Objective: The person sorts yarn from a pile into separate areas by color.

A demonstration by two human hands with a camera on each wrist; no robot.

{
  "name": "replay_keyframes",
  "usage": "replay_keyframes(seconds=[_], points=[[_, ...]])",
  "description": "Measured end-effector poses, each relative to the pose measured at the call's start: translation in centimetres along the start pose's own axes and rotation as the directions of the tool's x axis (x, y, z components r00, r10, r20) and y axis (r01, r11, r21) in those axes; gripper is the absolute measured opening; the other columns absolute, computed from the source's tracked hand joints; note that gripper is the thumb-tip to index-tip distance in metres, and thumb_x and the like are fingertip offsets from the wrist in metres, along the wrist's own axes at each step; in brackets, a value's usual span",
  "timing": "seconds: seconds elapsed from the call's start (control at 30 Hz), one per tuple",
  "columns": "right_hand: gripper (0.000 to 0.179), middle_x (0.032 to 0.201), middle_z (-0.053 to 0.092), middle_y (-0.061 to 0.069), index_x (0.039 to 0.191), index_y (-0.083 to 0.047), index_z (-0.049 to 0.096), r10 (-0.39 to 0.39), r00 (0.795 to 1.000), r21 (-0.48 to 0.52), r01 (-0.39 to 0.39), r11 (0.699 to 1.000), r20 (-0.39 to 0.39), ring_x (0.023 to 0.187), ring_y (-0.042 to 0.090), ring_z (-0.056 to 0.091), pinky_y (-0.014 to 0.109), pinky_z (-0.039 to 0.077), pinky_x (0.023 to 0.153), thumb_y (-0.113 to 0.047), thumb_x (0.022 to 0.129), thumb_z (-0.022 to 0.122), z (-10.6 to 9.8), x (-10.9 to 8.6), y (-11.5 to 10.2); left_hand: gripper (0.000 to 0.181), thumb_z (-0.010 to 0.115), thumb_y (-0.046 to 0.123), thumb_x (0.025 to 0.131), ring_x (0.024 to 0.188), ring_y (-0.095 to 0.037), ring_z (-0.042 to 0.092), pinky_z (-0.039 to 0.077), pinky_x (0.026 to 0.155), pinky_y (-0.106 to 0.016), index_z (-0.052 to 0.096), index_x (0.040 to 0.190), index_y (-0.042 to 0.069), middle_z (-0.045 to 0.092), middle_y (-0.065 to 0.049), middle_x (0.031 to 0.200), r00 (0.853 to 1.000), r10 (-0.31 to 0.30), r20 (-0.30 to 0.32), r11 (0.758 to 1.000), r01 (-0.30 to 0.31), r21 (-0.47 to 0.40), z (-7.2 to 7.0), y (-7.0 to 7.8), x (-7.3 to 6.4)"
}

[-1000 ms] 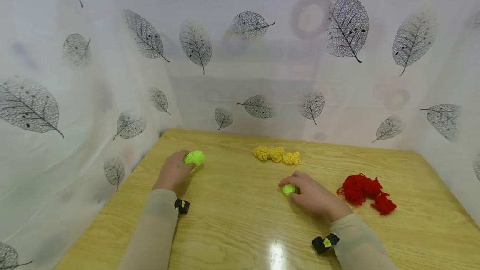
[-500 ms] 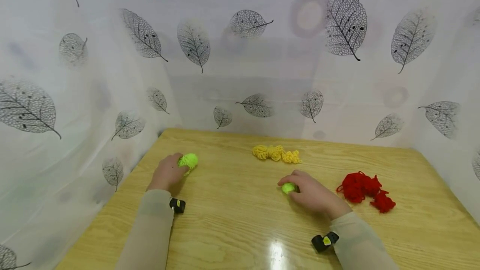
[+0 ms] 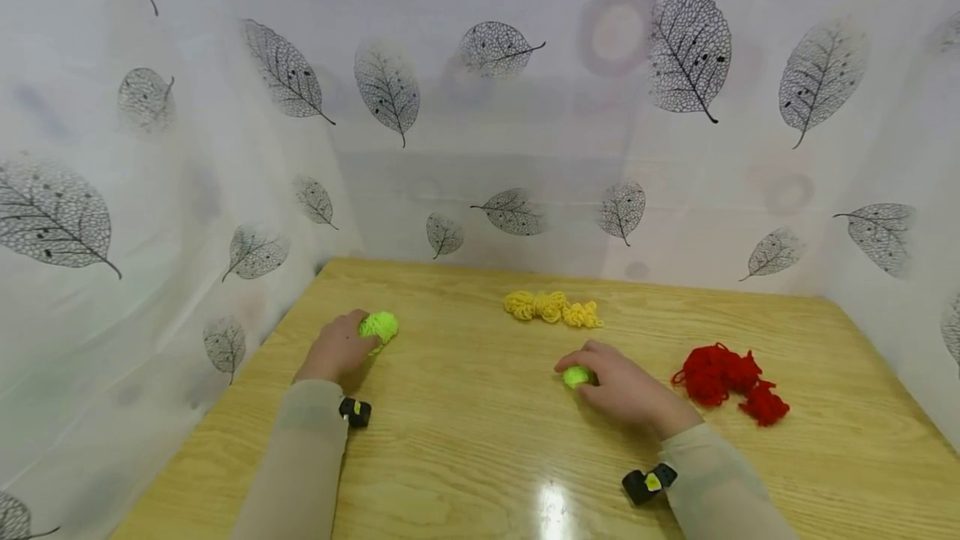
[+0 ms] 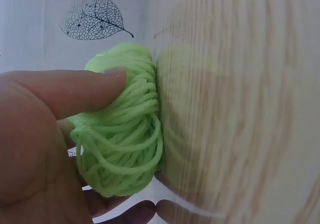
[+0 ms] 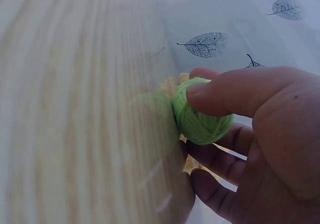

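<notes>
At the left of the table, my left hand [image 3: 339,348] grips a bright green yarn bundle [image 3: 380,327]. In the left wrist view the thumb lies over the loose strands of this yarn bundle [image 4: 122,144], which touches the tabletop, with fingers behind it. Right of centre, my right hand [image 3: 618,383] holds a smaller, tightly wound green yarn ball [image 3: 576,377]. The right wrist view has the thumb pressed on that yarn ball [image 5: 205,126] and fingers on its far side; the ball rests against the table.
Yellow yarn bundles [image 3: 551,307] lie near the back of the wooden table [image 3: 465,423]. Red yarn [image 3: 723,377] lies to the right of my right hand. A white leaf-printed curtain [image 3: 480,148] closes off the back and sides.
My left hand has shifted a little to the left and nearer with the green yarn bundle, then stayed about there. My right hand keeps its place on the green yarn ball.
</notes>
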State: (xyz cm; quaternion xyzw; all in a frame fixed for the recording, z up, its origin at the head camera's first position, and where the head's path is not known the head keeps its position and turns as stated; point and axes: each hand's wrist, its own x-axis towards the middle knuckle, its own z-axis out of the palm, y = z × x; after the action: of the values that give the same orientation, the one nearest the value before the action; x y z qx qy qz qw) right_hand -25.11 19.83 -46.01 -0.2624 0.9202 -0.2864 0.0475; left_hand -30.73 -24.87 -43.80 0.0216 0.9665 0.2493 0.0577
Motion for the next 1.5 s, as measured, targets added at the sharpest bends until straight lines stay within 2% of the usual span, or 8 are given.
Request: replay_keyframes(seconds=[0.43, 0.63, 0.8, 0.93, 1.1, 1.27, 1.5], points=[[0.036, 0.109, 0.054, -0.005, 0.125, -0.024, 0.069, 0.001, 1.000, 0.003, -0.001, 1.000, -0.001, 0.098, 0.017, 0.051, 0.040, 0.047, 0.086, -0.007, 0.093, 0.067, 0.0, 0.0, 0.0, 0.071, 0.061, 0.038, 0.100, 0.134, -0.056, 0.037, 0.035, 0.104, -0.070, 0.033, 0.155, 0.001, 0.036, -0.035, 0.149, 0.999, 0.039, 0.021, 0.999, -0.038, -0.026, 0.0, -0.2, 0.2], [0.036, 0.109, 0.053, -0.003, 0.125, -0.023, 0.069, 0.006, 1.000, -0.005, -0.006, 1.000, -0.016, 0.094, 0.017, 0.050, 0.039, 0.047, 0.084, -0.008, 0.092, 0.067, 0.6, 0.0, 0.0, 0.073, 0.061, 0.040, 0.100, 0.138, -0.054, 0.032, 0.032, 0.105, -0.071, 0.032, 0.156, 0.003, 0.033, -0.033, 0.153, 0.998, 0.068, -0.005, 0.997, -0.068, -0.034, 0.0, 0.1, 0.1], [0.035, 0.117, 0.059, -0.003, 0.126, -0.021, 0.068, 0.003, 0.998, 0.017, -0.002, 1.000, -0.059, 0.107, 0.019, 0.057, 0.047, 0.048, 0.094, -0.012, 0.092, 0.067, 1.5, 0.7, -1.3, 0.074, 0.061, 0.043, 0.100, 0.139, -0.055, 0.028, 0.032, 0.104, -0.074, 0.032, 0.157, 0.006, 0.029, -0.031, 0.155, 0.994, 0.098, -0.043, 0.994, -0.100, -0.042, -0.3, 0.7, -0.1], [0.035, 0.123, 0.061, -0.004, 0.130, -0.020, 0.066, -0.017, 0.997, 0.036, 0.020, 0.999, -0.080, 0.115, 0.018, 0.058, 0.046, 0.047, 0.100, -0.016, 0.095, 0.068, 2.1, 2.1, -3.1, 0.074, 0.060, 0.044, 0.100, 0.140, -0.055, 0.025, 0.029, 0.106, -0.073, 0.032, 0.157, 0.005, 0.027, -0.030, 0.157, 0.992, 0.112, -0.062, 0.993, -0.114, -0.039, -0.7, 0.9, -0.6], [0.042, 0.133, 0.060, -0.002, 0.138, -0.019, 0.060, -0.079, 0.993, 0.001, 0.080, 0.997, -0.091, 0.123, 0.017, 0.056, 0.042, 0.044, 0.106, -0.024, 0.097, 0.068, 3.0, 4.7, -5.5, 0.072, 0.059, 0.043, 0.101, 0.141, -0.053, 0.025, 0.027, 0.108, -0.072, 0.034, 0.156, 0.004, 0.029, -0.028, 0.157, 0.988, 0.131, -0.083, 0.991, -0.131, 0.002, -1.1, 0.6, -1.3], [0.046, 0.135, 0.059, 0.000, 0.143, -0.016, 0.056, -0.135, 0.987, -0.012, 0.134, 0.991, -0.082, 0.123, 0.018, 0.056, 0.041, 0.045, 0.106, -0.023, 0.098, 0.067, 4.2, 7.7, -8.4, 0.069, 0.060, 0.041, 0.101, 0.139, -0.053, 0.029, 0.029, 0.106, -0.073, 0.037, 0.154, 0.004, 0.034, -0.028, 0.154, 0.981, 0.167, -0.095, 0.986, -0.164, 0.038, -1.4, 0.3, -1.7], [0.048, 0.142, 0.056, 0.003, 0.144, -0.011, 0.053, -0.123, 0.991, -0.051, 0.121, 0.991, -0.043, 0.132, 0.019, 0.051, 0.036, 0.039, 0.112, -0.022, 0.098, 0.065, 6.3, 12.8, -12.0, 0.067, 0.062, 0.039, 0.100, 0.137, -0.053, 0.032, 0.030, 0.104, -0.074, 0.039, 0.153, 0.004, 0.038, -0.028, 0.152, 0.982, 0.162, -0.092, 0.986, -0.159, 0.046, -1.2, -0.1, -2.2]])
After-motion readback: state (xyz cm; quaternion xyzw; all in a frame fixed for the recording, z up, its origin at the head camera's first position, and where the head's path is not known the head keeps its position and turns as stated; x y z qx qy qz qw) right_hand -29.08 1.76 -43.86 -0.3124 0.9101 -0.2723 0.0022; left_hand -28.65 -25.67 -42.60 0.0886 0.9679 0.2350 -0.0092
